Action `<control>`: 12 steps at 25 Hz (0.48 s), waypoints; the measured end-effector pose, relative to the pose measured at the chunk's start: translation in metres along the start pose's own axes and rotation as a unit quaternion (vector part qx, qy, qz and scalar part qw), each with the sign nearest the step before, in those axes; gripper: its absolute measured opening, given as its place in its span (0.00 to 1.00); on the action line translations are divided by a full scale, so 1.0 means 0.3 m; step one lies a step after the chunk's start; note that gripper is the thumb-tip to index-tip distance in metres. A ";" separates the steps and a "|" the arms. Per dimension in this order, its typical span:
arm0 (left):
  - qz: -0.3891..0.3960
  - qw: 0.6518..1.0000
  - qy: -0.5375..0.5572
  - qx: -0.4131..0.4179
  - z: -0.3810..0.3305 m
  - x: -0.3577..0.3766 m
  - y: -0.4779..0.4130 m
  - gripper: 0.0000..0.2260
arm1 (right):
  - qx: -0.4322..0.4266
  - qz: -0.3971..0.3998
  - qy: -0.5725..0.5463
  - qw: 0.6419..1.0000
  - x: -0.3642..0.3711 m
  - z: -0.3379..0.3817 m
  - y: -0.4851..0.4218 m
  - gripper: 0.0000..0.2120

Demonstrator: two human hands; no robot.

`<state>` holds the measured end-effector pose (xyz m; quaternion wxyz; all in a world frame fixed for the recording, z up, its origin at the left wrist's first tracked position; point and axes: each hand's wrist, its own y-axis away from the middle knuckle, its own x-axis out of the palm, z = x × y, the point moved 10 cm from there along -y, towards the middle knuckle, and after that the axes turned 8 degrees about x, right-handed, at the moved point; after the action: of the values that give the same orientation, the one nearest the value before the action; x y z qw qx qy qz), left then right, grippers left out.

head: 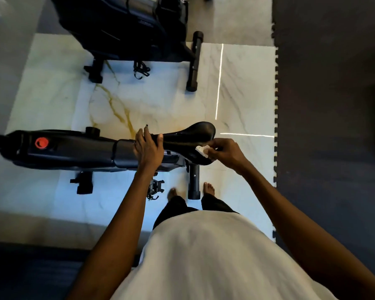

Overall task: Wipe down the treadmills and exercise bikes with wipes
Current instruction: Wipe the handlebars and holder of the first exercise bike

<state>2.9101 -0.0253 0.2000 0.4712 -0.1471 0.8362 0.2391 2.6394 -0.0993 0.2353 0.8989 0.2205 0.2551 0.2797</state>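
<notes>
A black exercise bike (69, 148) lies across the view below me, its red knob (41, 143) at the left and its black saddle (188, 135) at the right. My left hand (148, 147) grips the narrow nose of the saddle, fingers curled over it. My right hand (223, 151) pinches a small white wipe (202, 150) and holds it against the near side of the saddle's wide rear.
A second black exercise bike (126, 29) stands farther away, its rear stabiliser bar (195, 61) on the marble floor (160, 100). Dark interlocking foam mats (329, 105) cover the floor at the right. My bare feet (208, 188) stand beside the near bike's rear stabiliser (193, 182).
</notes>
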 end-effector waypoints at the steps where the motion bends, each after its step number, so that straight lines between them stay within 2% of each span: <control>1: 0.005 1.000 0.019 -0.011 -0.002 0.002 0.007 0.32 | -0.011 -0.037 0.044 0.998 -0.020 0.007 -0.006 0.06; 3: -0.002 0.998 0.059 -0.023 0.002 -0.003 0.023 0.34 | -0.043 -0.112 0.080 0.990 -0.052 0.023 -0.016 0.03; 6: -0.013 0.994 0.108 -0.033 0.032 -0.003 0.048 0.35 | -0.080 -0.162 0.086 0.980 -0.051 0.056 -0.013 0.06; 9: -0.006 0.991 0.127 -0.039 0.042 -0.002 0.034 0.34 | -0.132 -0.122 0.151 0.972 0.020 0.095 0.023 0.09; 12: -0.010 0.986 0.165 -0.034 0.057 0.003 0.020 0.35 | -0.178 -0.054 0.255 0.949 0.127 0.100 0.059 0.18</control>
<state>2.9190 -0.0112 0.1932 0.3236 -0.2091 0.8924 0.2349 2.6770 -0.0703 0.2552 0.8424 -0.0357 0.4330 0.3189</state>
